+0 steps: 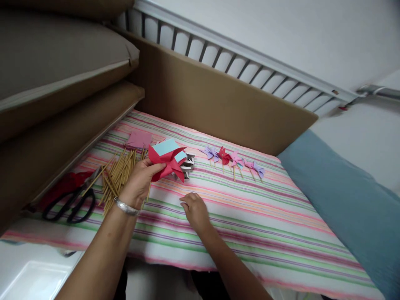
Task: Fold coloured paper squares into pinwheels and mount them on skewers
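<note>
"What's crowding the cloth point(265, 216)?"

"On the left, wooden sticks point(123, 168) lie heaped, scissors point(76, 193) beside them, pink paper point(139, 138) beyond. Small pinwheels point(236, 158) lie in a row to the right, before a brown board point(218, 91)."

"And the grip?"

"The left hand point(137, 183) pinches a red pinwheel point(170, 166), folded paper with pointed blades, above the cloth, blue paper point(165, 146) behind it. The right hand point(195, 210) is half curled; whether it holds anything, I can't tell."

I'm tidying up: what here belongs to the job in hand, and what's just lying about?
Likely for the job:
red paper pinwheel in the left hand
wooden sticks
pink paper
scissors
pinwheels on sticks

Probably just lying about:
stacked cushions
blue fabric
</note>
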`<state>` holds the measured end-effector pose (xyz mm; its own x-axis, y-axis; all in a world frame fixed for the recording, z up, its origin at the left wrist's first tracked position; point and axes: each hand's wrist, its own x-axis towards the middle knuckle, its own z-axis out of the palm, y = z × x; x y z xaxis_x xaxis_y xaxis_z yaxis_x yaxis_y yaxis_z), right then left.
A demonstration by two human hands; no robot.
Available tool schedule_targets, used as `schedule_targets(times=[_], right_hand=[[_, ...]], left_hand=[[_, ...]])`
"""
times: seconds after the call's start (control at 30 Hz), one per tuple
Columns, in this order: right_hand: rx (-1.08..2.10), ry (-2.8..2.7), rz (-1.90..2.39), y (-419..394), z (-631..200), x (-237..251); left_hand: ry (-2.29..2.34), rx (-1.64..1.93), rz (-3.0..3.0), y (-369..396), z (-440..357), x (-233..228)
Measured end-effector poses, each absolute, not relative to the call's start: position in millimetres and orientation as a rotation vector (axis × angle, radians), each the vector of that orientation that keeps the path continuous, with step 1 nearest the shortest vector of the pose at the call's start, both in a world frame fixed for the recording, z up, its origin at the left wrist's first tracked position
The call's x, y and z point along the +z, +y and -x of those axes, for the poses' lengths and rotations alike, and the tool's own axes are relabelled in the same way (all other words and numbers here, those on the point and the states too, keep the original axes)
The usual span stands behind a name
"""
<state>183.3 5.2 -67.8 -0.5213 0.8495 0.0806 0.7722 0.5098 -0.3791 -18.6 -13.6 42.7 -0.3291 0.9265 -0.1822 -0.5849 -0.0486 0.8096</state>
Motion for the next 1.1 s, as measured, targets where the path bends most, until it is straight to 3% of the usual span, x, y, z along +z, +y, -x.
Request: schedule_targets(times=[0.37, 0.6, 0.93, 1.1], right_hand=[[0.391, -2.579, 1.353, 28.0, -173.9, -67.8], [0.461, -2.309, 1.377, 31.7, -178.6, -72.4], [0.913, -1.674, 1.132, 36.9, -225.8, 26.9], [0.942, -1.733, 1.037, 29.0, -213.2, 31.1]], left_hand=[[1.068, 1.597, -0.510, -2.8, 4.5, 30.0], [1.063, 1.576, -0.519, 5.2, -13.7, 19.1], [1.149, 1.515, -0.545, 20.5, -40.8, 3.1], [1.139, 1.529, -0.589, 20.3, -56.6, 2.0]])
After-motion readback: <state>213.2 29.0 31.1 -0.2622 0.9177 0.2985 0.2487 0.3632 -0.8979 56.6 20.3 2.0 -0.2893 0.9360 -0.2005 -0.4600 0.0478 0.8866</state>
